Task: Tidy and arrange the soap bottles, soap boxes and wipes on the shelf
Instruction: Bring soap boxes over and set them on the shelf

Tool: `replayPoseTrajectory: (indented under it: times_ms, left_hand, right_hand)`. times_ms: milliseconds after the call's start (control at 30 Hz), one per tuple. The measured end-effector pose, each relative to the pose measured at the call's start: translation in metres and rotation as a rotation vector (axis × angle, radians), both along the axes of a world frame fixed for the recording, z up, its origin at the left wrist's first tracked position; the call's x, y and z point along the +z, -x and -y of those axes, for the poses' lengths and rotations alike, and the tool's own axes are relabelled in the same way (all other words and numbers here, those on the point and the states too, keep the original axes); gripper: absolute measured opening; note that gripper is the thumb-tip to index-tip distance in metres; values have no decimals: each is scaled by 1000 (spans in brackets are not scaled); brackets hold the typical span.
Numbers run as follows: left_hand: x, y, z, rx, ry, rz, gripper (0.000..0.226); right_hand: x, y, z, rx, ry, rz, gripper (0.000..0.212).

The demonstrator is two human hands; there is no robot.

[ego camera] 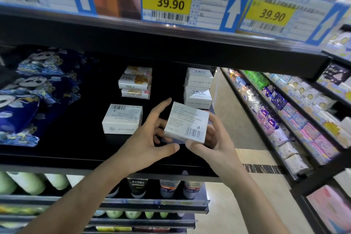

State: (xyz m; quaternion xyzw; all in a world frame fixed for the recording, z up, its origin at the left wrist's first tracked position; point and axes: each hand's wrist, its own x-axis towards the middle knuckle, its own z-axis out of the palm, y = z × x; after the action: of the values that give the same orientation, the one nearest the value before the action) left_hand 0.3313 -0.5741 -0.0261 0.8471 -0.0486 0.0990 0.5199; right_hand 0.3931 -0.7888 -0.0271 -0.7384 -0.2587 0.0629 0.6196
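A white soap box with a barcode on its lower face hangs tilted above the front of the black shelf. My right hand grips it from below and from the right side. My left hand touches its left edge with spread fingers, thumb under the box. Another white soap box lies flat on the shelf to the left. Behind it sits a stack of three white-and-yellow soap boxes. A stack of white soap boxes stands at the shelf's right end. Dark blue wipe packs fill the left.
The upper shelf edge carries price tags reading 39.90. Below the black shelf stand tubes and green bottles. An aisle floor opens to the right, with a long rack of pastel packs beyond it.
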Motion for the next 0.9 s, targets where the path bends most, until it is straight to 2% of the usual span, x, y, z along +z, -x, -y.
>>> replayPoseTrajectory:
  times_ms: [267,633,900]
  left_hand:
    - [2,1,-3,-2,80,12,107]
    - [4,4,1,20,116,-3,97]
    - [4,3,-1,73,170,-7,95]
  right_hand:
    - [3,-1,2,105,1,-120,65]
    - [6,3,-1,76,25,-116,57]
    - [16,8,-7,166,52,-76,50]
